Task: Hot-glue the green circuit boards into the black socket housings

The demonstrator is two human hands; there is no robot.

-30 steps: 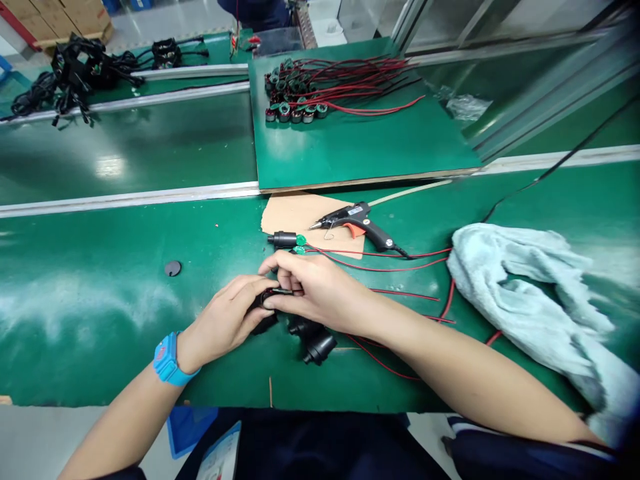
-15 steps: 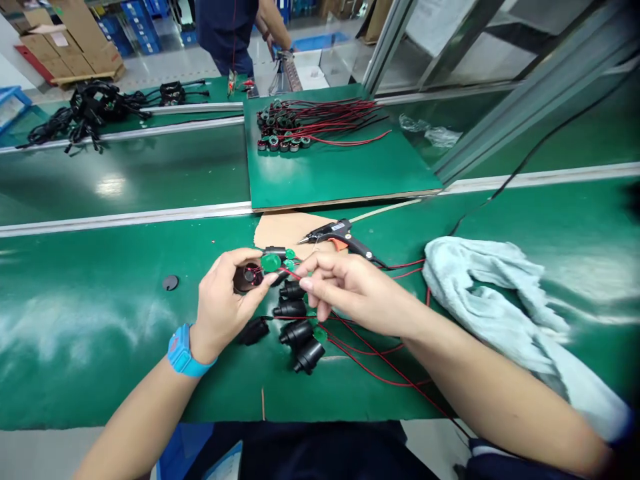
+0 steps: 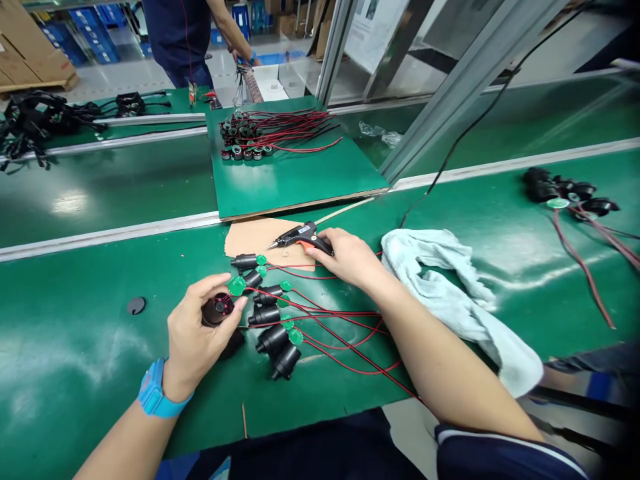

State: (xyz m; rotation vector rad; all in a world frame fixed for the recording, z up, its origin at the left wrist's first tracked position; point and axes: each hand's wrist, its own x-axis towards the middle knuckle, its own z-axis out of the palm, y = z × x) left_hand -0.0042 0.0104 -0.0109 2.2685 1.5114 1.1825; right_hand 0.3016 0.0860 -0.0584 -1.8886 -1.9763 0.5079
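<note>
My left hand (image 3: 195, 337) is closed around a black round socket housing (image 3: 216, 311), its open end facing me, with a small green round circuit board (image 3: 237, 286) pinched at its rim by thumb and finger. My right hand (image 3: 347, 257) reaches forward and closes on the handle of a black glue gun (image 3: 299, 235) with an orange trigger, which lies on a piece of brown cardboard (image 3: 255, 235). Between the hands lie several black housings (image 3: 273, 337) with green boards and red and black wires (image 3: 340, 333) on the green bench.
A pale blue cloth (image 3: 450, 293) lies right of my right hand. A raised green board (image 3: 300, 177) ahead carries a bundle of wired coils (image 3: 247, 143). More housings (image 3: 565, 190) sit far right, a black cap (image 3: 135, 305) left. A person (image 3: 185, 33) stands beyond the bench.
My right hand let go of the wires near the housing and moved forward onto the glue gun. My left hand stayed holding the housing. The camera view swung right.
</note>
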